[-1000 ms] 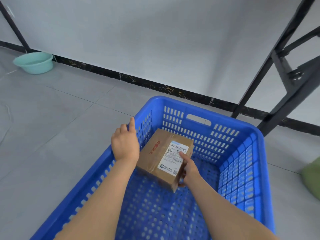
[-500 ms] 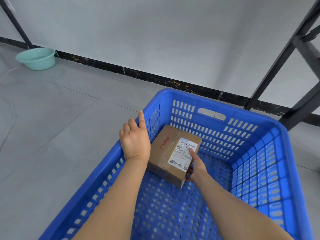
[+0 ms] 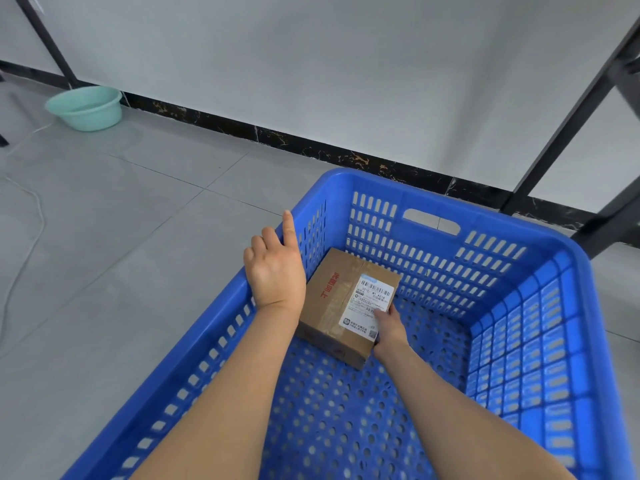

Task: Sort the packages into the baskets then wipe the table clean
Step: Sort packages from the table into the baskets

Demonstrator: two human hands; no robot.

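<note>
While the right hand (image 3: 389, 323) pinches the brown cardboard box (image 3: 332, 299) with a white label at its 4 o'clock edge, that box sits toward 11 o'clock in the blue slotted plastic basket (image 3: 575, 258). Whether the left hand (image 3: 273, 268) at 9 o'clock grips it, I cannot tell. Best to settle it flat before letting go.

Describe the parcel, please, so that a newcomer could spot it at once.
Find the large blue basket on the grey floor. Near its left wall is a brown cardboard box, the only item inside, bearing a white barcode label and red lettering.
</note>
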